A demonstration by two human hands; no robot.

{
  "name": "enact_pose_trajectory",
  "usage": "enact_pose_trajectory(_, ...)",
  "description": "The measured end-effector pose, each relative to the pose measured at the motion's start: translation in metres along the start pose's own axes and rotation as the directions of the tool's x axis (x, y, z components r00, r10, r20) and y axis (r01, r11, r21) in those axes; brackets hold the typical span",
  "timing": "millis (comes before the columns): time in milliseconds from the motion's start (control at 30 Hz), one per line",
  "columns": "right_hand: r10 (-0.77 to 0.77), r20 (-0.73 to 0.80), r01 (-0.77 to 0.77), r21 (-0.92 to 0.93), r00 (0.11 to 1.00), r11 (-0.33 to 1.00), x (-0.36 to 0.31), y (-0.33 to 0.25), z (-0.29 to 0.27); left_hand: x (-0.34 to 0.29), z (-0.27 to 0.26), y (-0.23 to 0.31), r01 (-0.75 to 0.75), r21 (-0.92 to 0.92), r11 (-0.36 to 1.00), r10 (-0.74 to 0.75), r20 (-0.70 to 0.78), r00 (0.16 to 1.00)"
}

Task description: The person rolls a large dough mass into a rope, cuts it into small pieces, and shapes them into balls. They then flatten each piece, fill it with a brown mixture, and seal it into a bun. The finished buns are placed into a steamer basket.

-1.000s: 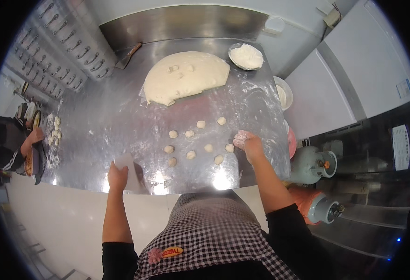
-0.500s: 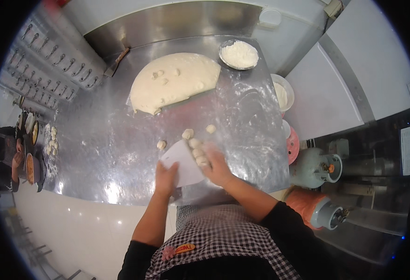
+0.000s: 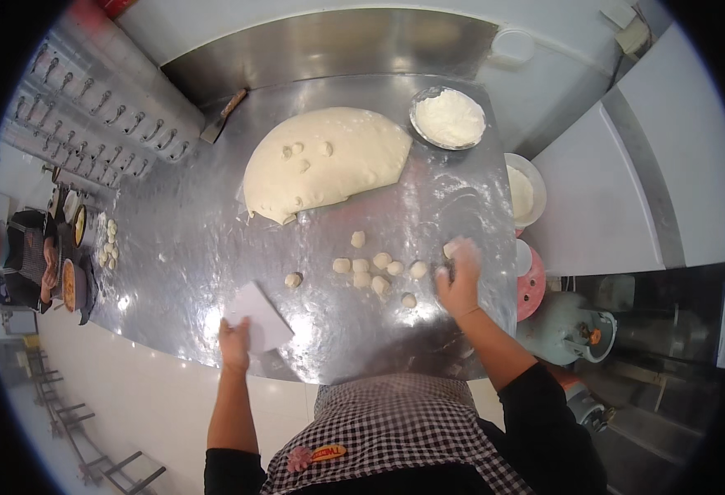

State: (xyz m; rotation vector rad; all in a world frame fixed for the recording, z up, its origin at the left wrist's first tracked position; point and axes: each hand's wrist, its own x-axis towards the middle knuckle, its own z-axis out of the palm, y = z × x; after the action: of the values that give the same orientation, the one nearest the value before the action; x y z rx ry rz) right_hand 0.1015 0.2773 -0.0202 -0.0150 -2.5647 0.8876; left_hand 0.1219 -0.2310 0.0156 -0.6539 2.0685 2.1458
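Note:
My left hand [image 3: 236, 342] is closed on a white dough scraper [image 3: 261, 318], a flat sheet held tilted low over the steel table near its front edge. Farther right, my right hand [image 3: 460, 285] is over the table, its fingers smeared by motion. A small dough piece [image 3: 451, 248] shows right at those fingertips; whether it is held I cannot tell. Between my hands several small dough pieces [image 3: 361, 266] lie loosely scattered, and a single dough piece [image 3: 294, 280] sits apart near the scraper. Beyond them rests a large slab of dough [image 3: 337, 153] with a few little lumps on top.
A bowl of flour [image 3: 449, 118] stands at the far right corner, and another white bowl [image 3: 526, 190] is beside the table. A wooden-handled scraper [image 3: 224, 115] lies at the back left. More dough pieces [image 3: 108, 245] sit at the left end, near another person [image 3: 36, 256]. Gas cylinders [image 3: 573, 330] stand right.
My hands have moved apart: the left drew the scraper leftward, the right swung right. The dough pieces that were bunched by the scraper are now spread over the table.

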Motion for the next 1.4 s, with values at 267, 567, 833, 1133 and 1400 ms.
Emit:
enact_pose_trajectory(267, -0.066, 0.415, -0.174, 0.514, 0.907, 0.84, 0.05, -0.089, 0.088, 0.05, 0.198, -0.022, -0.104, 0.299, 0.948, 0.043, 0.206, 0.978)
enact_pose_trajectory(567, -0.06, 0.344, -0.082, 0.385, 0.937, 0.919, 0.047, -0.078, 0.035, 0.013, 0.182, 0.041, 0.176, 0.448, 0.877, -0.162, -0.068, 0.984)
enact_pose_trajectory(833, 0.052, 0.126, -0.073, 0.17, 0.991, 0.983, 0.046, -0.029, 0.032, 0.031, 0.119, 0.031, 0.267, 0.143, 0.953, -0.261, -0.064, 0.963)
enact_pose_trajectory(1133, -0.101, 0.269, 0.01, 0.321, 0.958, 0.947, 0.103, -0.085, 0.127, 0.094, 0.222, 0.009, -0.106, 0.405, 0.908, 0.017, 0.217, 0.976)
enact_pose_trajectory(1400, 0.143, 0.207, -0.195, 0.257, 0.968, 0.947, 0.036, -0.036, 0.045, 0.039, 0.125, 0.029, 0.253, 0.155, 0.955, -0.207, -0.26, 0.943)
